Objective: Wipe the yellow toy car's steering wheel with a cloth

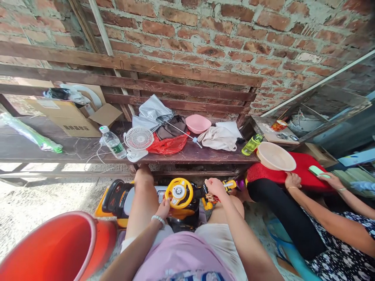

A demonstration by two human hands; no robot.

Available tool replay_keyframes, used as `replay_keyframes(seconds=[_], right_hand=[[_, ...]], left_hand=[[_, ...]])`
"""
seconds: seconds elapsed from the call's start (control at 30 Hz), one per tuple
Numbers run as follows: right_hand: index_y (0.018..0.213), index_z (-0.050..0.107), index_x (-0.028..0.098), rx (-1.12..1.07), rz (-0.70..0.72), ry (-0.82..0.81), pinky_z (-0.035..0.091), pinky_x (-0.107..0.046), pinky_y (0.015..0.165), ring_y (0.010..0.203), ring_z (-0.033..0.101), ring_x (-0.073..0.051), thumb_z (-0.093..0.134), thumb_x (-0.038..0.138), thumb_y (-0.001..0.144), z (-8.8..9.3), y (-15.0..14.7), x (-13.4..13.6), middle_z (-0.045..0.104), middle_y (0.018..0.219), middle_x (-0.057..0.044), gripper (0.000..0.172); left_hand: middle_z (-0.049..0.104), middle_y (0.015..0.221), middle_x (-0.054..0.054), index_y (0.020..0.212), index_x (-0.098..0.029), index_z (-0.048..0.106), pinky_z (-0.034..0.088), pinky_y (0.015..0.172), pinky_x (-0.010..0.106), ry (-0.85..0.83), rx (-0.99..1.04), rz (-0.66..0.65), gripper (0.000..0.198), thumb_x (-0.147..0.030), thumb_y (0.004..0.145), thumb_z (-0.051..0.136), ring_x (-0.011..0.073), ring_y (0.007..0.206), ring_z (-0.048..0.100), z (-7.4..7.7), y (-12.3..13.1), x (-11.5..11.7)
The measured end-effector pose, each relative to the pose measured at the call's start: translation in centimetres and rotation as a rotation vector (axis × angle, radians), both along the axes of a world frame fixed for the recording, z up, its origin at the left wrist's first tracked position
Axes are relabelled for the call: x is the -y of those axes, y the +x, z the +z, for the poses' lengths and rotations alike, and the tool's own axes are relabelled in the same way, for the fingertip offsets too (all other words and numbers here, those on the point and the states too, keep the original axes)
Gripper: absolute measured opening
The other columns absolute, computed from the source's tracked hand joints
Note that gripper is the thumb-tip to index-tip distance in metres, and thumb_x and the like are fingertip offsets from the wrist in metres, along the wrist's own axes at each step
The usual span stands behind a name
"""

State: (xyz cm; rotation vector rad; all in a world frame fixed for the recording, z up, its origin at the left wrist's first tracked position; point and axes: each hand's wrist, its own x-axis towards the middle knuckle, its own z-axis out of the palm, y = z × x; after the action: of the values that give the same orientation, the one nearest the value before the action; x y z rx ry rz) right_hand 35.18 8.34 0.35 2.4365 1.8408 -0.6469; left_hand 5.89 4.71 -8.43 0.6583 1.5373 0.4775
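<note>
Between my knees (144, 176), the yellow toy steering wheel (178, 191) sits just up and right of my left hand (164, 209), which pinches its rim, while my right hand (216, 187) curls farther rightward, its hold unclear.

A: Worktop (213, 156), dark planks. What is lying at its left end?
B: A long plastic-wrapped bundle (32, 132), then an open cardboard box (63, 117). A clear bottle (113, 142) and a white fan (139, 138) are standing near the front edge, a pale cable (98, 158) trailing by the bottle.
A: Middle?
B: A silver umbrella (150, 111) is spreading beside dark cloth (175, 127), its shaft crossing above a red plastic bag (168, 144). A pink basin (198, 124) is sitting near a cream cloth bag (218, 137).
A: Right end?
B: A green bottle (252, 145) is resting near the edge.
A: Floor (79, 191)?
B: Pale; it is bearing a red tub (105, 238) and a ride-on toy car (184, 214).
</note>
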Motion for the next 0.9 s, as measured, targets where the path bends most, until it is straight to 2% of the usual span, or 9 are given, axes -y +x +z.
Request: replay_keyframes(seconds=[0.13,0.23,0.3,0.4,0.5,0.6,0.73,0.8,0.9], right_hand=[[0.126,0.074,0.022,-0.070,-0.040,0.302,0.048,-0.029,0.094,0.111,0.066,-0.023,0.043,0.038,0.102,0.8,-1.2,0.4,0.067,0.129,-0.011,0.042],[0.152,0.055,0.022,-0.015,0.031,0.435,0.046,-0.038,0.107,0.130,0.055,-0.030,0.051,0.036,0.097,-0.1,-4.3,0.2,0.047,0.155,-0.015,0.056],[0.155,0.050,0.020,0.076,0.127,0.352,0.045,-0.045,0.108,0.134,0.050,-0.034,0.051,0.028,0.095,-1.6,-6.9,0.1,0.042,0.162,-0.017,0.060],[0.149,0.057,0.014,0.175,0.217,0.182,0.044,-0.055,0.105,0.131,0.051,-0.038,0.044,0.015,0.094,-4.2,-9.7,0.1,0.053,0.155,-0.023,0.057],[0.138,0.067,0.008,0.213,0.261,0.065,0.041,-0.059,0.106,0.135,0.048,-0.042,0.043,0.011,0.092,-5.7,-10.4,0.2,0.062,0.142,-0.028,0.052],[0.123,0.076,0.012,0.217,0.305,0.000,0.039,-0.057,0.109,0.135,0.049,-0.043,0.048,0.011,0.090,-5.9,-10.1,1.1,0.068,0.132,-0.026,0.044],[0.110,0.080,0.015,0.192,0.346,-0.039,0.044,-0.051,0.104,0.121,0.059,-0.040,0.051,0.009,0.088,-6.0,-10.1,4.8,0.073,0.119,-0.023,0.037],[0.115,0.078,0.014,0.183,0.338,-0.024,0.046,-0.049,0.100,0.118,0.061,-0.038,0.044,0.008,0.091,-6.1,-10.2,6.6,0.072,0.121,-0.023,0.042],[0.137,0.067,0.016,0.173,0.229,0.059,0.047,-0.047,0.101,0.123,0.060,-0.035,0.036,0.010,0.095,-5.9,-10.3,7.4,0.062,0.143,-0.022,0.053]], left_hand=[[0.073,0.126,0.012,0.130,-0.019,0.061,0.053,0.057,0.021,0.002,0.018,0.000,0.037,-0.040,0.108,0.039,0.0169,0.085,0.076,0.0,0.1,0.0],[0.074,0.123,0.012,0.127,-0.019,0.063,0.054,0.059,0.022,-0.004,0.018,0.003,0.036,-0.041,0.108,0.041,0.0174,0.085,0.076,0.1,0.2,0.0],[0.074,0.123,0.012,0.126,-0.019,0.063,0.054,0.059,0.022,-0.013,0.020,0.005,0.035,-0.040,0.108,0.042,0.0175,0.086,0.076,0.2,0.1,0.0],[0.075,0.123,0.011,0.126,-0.019,0.064,0.052,0.058,0.021,-0.020,0.019,-0.003,0.035,-0.041,0.107,0.044,0.0183,0.089,0.076,0.3,0.0,0.1],[0.076,0.123,0.011,0.126,-0.020,0.065,0.053,0.059,0.021,-0.002,0.026,-0.019,0.035,-0.043,0.106,0.048,0.0196,0.093,0.076,0.0,-0.2,0.2],[0.076,0.123,0.012,0.125,-0.019,0.065,0.053,0.060,0.023,0.006,0.031,-0.022,0.034,-0.042,0.106,0.047,0.0207,0.093,0.077,-0.4,-0.3,0.1],[0.075,0.126,0.013,0.125,-0.018,0.064,0.053,0.058,0.023,0.017,0.047,-0.027,0.034,-0.037,0.107,0.041,0.0215,0.096,0.076,-0.8,-0.3,0.1],[0.074,0.129,0.013,0.125,-0.019,0.064,0.054,0.059,0.023,0.029,0.058,-0.029,0.034,-0.036,0.107,0.041,0.0215,0.098,0.076,-1.0,-0.4,0.1],[0.073,0.130,0.013,0.127,-0.020,0.063,0.057,0.062,0.024,0.025,0.043,-0.025,0.035,-0.041,0.106,0.045,0.0214,0.097,0.076,-1.5,-0.4,0.1]])
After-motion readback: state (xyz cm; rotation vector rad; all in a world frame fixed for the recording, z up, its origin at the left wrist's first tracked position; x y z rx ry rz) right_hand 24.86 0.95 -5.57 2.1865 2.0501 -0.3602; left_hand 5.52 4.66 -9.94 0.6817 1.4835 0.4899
